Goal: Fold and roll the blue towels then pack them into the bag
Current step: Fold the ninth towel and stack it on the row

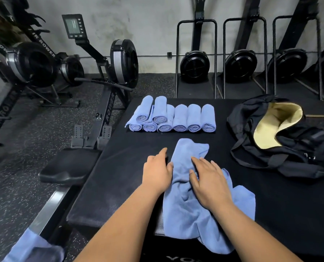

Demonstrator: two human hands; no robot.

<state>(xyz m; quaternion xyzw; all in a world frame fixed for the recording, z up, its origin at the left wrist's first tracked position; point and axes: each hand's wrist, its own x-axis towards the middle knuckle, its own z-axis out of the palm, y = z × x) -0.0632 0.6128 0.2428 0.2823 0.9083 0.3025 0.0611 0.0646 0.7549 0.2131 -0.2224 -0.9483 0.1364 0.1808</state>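
A crumpled blue towel (187,207) lies unfolded on the black mat (119,167), its near end hanging over the front edge. My right hand (208,182) lies flat on its middle with straight fingers. My left hand (158,171) rests on the mat at the towel's left edge, thumb touching the cloth. Several rolled blue towels (171,116) sit in a row farther back, two stacked on top at the left. A black bag (282,137) with a cream lining lies open at the right.
Rowing machines (108,72) stand left of the mat, one seat (66,167) close to its left edge. More rowers are stored upright along the back wall (240,65). Another blue towel (32,246) lies at the bottom left, off the mat.
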